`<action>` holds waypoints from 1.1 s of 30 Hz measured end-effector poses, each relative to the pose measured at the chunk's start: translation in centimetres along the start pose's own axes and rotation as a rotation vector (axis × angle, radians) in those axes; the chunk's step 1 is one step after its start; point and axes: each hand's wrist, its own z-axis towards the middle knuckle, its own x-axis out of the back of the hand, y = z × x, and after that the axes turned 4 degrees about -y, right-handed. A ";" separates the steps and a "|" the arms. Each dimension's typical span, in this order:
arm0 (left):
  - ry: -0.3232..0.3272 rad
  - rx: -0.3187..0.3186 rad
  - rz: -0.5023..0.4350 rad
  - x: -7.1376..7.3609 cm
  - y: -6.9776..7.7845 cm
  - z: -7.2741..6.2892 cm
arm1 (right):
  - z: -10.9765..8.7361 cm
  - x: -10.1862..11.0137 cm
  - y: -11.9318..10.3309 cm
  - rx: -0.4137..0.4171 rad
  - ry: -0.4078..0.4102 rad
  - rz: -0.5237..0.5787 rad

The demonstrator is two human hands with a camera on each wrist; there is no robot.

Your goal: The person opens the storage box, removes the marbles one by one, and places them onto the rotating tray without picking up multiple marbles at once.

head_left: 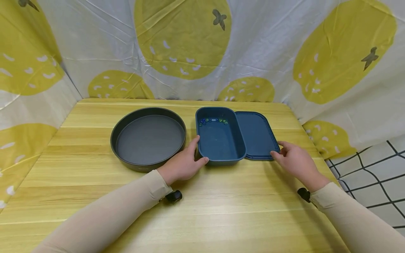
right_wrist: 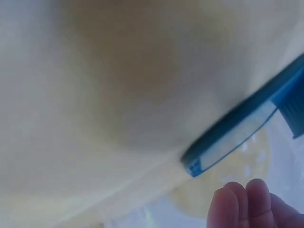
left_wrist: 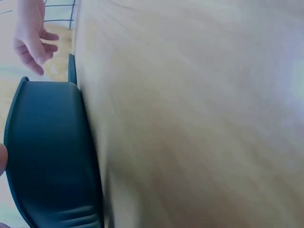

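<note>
A deep blue rectangular container point(head_left: 218, 142) stands on the table with several small blue and green marbles point(head_left: 212, 120) along its far end. My left hand point(head_left: 186, 161) touches its near left corner, thumb at the front rim and forefinger along the left side; the other fingers are hidden. The container's outer wall point(left_wrist: 52, 156) fills the left part of the left wrist view. A flat blue lid point(head_left: 257, 135) lies against the container's right side. Beside its near right corner is my right hand point(head_left: 295, 161), fingers loosely bent; in the right wrist view the fingertips point(right_wrist: 259, 204) show apart from the lid.
A round dark grey pan point(head_left: 150, 138) stands left of the container, close to my left hand and wrist. The wooden table point(head_left: 218, 211) ends at a fruit-patterned curtain point(head_left: 183, 42) behind and at the sides. A white grid-patterned cloth point(head_left: 376, 175) hangs at the right.
</note>
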 end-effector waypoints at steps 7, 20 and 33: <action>-0.012 -0.022 0.007 0.8 0.9 -1.1 | 0.6 1.0 -1.6 0.043 0.057 0.016; 0.147 -0.178 0.191 10.2 -1.3 -6.2 | 2.9 4.1 -6.7 0.124 0.049 0.124; 0.149 0.176 0.253 20.2 -14.0 -6.9 | 9.4 5.5 -14.6 0.256 -0.052 0.286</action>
